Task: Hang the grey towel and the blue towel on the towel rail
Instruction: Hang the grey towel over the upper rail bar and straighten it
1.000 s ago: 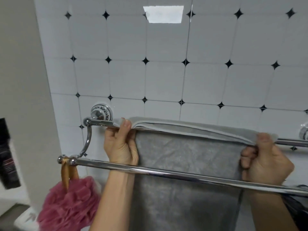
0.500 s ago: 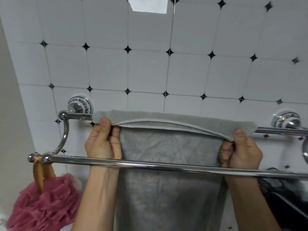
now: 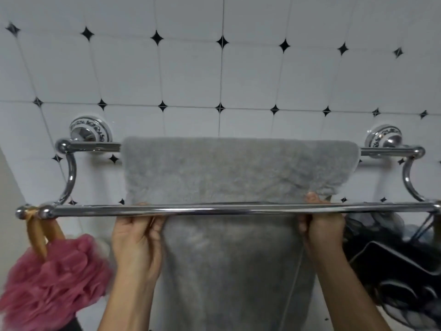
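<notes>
Towel rail (image 3: 238, 209) spans the frame — I see two chrome bars, the rear one higher against the tiled wall (image 3: 191, 75), the front one lower and nearer the camera, joined by curved brackets at both ends. Grey towel (image 3: 236, 173) is draped over the rear bar, centre of frame, its top fold running from just right of the left wall mount to just left of the right one. The front layer hangs down behind the front bar and runs off the bottom edge of the frame.

Left hand (image 3: 136, 237) sits lower centre-left, just under the front bar, fingers pinched on the towel's left edge. Right hand (image 3: 319, 228) is lower centre-right, its fingers clamped on the right edge; one fingertip shows above the front bar, pressed against the cloth. Both forearms come up from the bottom edge.

Blue towel — I can't find it anywhere in the view.

Pink bath sponge (image 3: 47, 283) hangs at lower left from a tan loop on the front bar's left end. At lower right there's a dark wire caddy (image 3: 401, 271); contents too blurred to name.
</notes>
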`<state>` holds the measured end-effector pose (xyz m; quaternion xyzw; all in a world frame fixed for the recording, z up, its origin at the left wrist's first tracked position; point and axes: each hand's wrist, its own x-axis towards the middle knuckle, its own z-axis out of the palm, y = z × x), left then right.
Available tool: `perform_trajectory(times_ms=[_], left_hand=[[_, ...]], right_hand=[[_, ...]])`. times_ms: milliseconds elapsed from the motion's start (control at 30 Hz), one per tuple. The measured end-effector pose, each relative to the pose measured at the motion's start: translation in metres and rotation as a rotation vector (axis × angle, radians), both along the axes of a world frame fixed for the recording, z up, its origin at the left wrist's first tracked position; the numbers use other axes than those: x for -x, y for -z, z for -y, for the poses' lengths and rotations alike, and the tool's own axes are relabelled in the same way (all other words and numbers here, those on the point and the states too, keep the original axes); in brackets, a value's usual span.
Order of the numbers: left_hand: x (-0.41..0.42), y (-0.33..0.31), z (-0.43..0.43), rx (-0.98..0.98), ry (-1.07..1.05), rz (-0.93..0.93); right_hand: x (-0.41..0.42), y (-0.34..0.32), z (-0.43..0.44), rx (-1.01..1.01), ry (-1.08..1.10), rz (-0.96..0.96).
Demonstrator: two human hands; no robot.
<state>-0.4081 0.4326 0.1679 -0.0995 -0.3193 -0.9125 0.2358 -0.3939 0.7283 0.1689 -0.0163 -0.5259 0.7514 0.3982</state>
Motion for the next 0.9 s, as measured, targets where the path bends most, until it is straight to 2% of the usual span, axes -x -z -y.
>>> perform_trajectory(times_ms=[133,567,767,900], left_hand=[[-0.017,0.05,0.009,0.095,0.024,0.145],[-0.061,0.178,0.028,0.278,0.112,0.564],[-0.083,0.217,0.042,0.322,0.139,0.767],[-0.092,0.223,0.052,0.412,0.16,0.824]], right_hand=[[-0.007,0.04,-0.003,-0.116,0.031,0.158],[-0.063,0.143,-0.003,-0.133,-0.087,0.508],[-0.103,0.194,0.007,-0.157,-0.135,0.763],[-0.118,0.21,0.009,-0.174,-0.265,0.897]])
